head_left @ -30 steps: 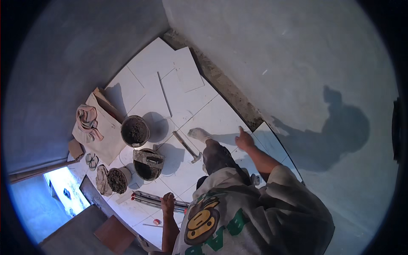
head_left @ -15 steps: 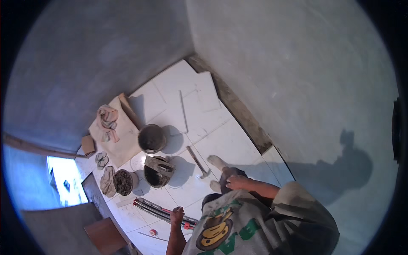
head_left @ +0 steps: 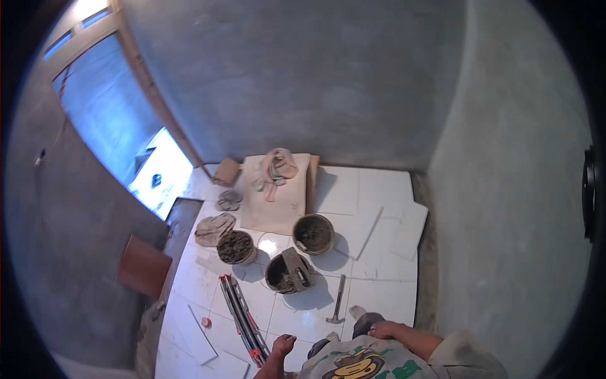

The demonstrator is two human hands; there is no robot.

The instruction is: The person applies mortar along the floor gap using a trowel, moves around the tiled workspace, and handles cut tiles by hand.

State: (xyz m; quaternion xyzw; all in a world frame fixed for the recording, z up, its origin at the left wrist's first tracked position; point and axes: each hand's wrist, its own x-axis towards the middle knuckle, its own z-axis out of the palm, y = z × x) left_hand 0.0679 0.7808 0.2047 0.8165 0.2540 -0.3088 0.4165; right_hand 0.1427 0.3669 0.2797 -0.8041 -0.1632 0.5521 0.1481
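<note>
My left hand (head_left: 284, 344) is curled into a loose fist over the tiles, with nothing showing in it. It is beside a long bundle of grey metal rails with red fittings (head_left: 243, 319), perhaps a tile cutter or a folded stand; a small gap separates them. My right hand (head_left: 382, 330) rests over my bent, dark-clothed knee, fingers laid along it. Ahead of my feet a hammer (head_left: 339, 300) lies on the white tiles. Beyond it is a dark bucket (head_left: 278, 278) with a float (head_left: 297, 268) across its rim.
Another bucket (head_left: 314, 234) and a pail of dark mortar (head_left: 236, 247) stand farther off. A cloth (head_left: 279, 167) lies on a pale sheet or box (head_left: 255, 211). Loose tiles (head_left: 409, 230) lie near the right wall. A brown board (head_left: 145, 265) leans left, below a doorway (head_left: 120, 107).
My view has turned left, bringing in the doorway. My left hand, earlier over or on the rail bundle, is now apart from it. My right hand stays on my knee.
</note>
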